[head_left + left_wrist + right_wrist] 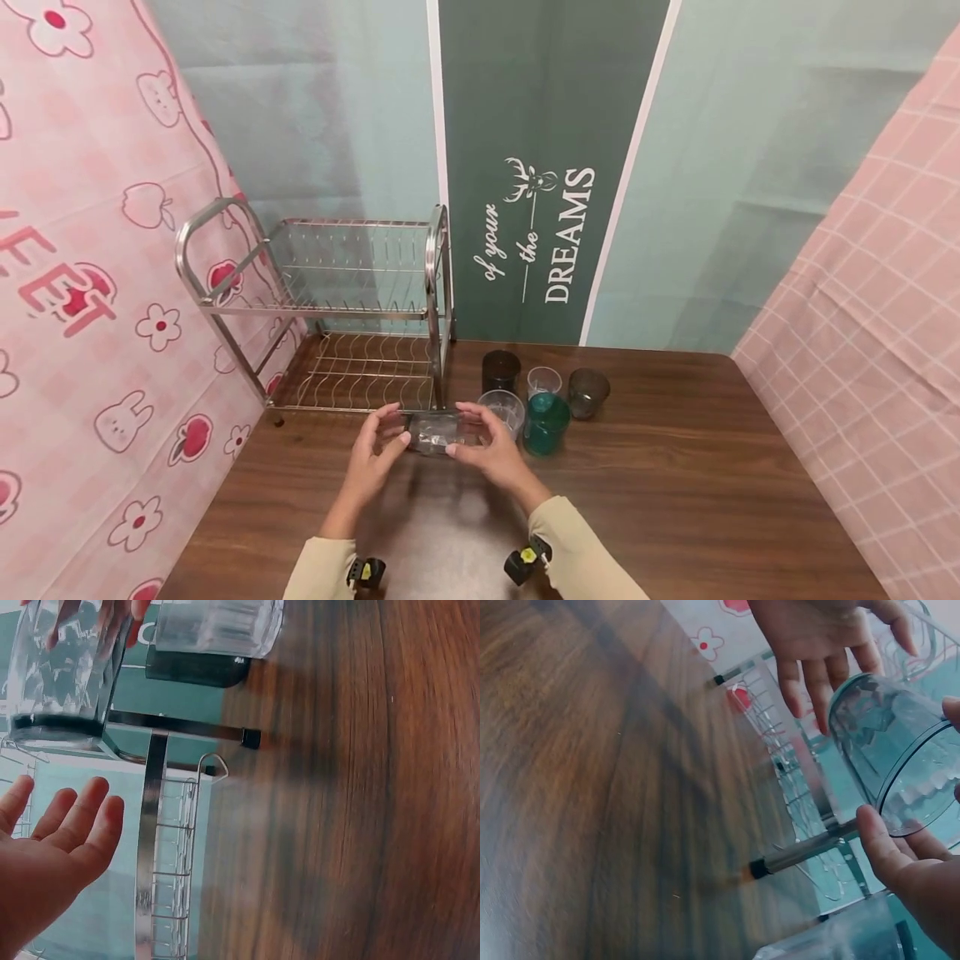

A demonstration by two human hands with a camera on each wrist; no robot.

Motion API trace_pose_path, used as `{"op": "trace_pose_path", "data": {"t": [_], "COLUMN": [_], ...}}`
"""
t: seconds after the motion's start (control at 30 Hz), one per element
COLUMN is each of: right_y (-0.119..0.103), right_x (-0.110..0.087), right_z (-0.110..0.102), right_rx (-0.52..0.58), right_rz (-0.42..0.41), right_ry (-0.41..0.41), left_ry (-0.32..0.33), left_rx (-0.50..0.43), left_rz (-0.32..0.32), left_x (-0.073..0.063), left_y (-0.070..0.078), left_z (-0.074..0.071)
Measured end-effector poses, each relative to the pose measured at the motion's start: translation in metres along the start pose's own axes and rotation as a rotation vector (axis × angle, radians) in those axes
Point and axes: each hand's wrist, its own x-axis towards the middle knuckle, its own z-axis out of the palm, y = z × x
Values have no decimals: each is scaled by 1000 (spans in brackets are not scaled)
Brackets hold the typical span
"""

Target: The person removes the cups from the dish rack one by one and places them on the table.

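A see-through drinking glass [433, 433] lies sideways in the air over the table, just in front of the rack. My right hand [498, 457] grips it at the rim end, thumb and fingers on either side of the rim in the right wrist view. At the base end is my left hand [369, 460]; in the left wrist view its fingers [90, 817] are spread and stand a little apart from the glass [64, 675]. The glass's faceted wall and thick base show there too.
A two-tier metal dish rack [360, 315] stands at the back left. Right of it are a black cup [501, 367], a clear cup [543, 379], a smoky cup [588, 392], a teal cup [547, 425] and another clear cup [504, 407] on the wooden table [675, 483].
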Motion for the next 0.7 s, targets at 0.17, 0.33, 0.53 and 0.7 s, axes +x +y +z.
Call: {"op": "trace_pose_path", "data": {"t": [0.17,0.33,0.53,0.7], "right_y": [-8,-15,-17,-1], "right_x": [-2,-8,-17,-18], "right_z": [-6,-9,-19,-33], "right_rx": [-61,-163,-310,-417], "right_rz": [-11,0,-59,-87], "right_ry": [-19,-16,-17,-12], "left_ry": [11,2,2,-19], "left_rx": [53,220,466,581], "left_rz": [-24,28,142,180], "left_x": [-1,-3,-7,-8], "left_y": [-2,-5,-5,-5], "left_z": [-1,2,13,20]}}
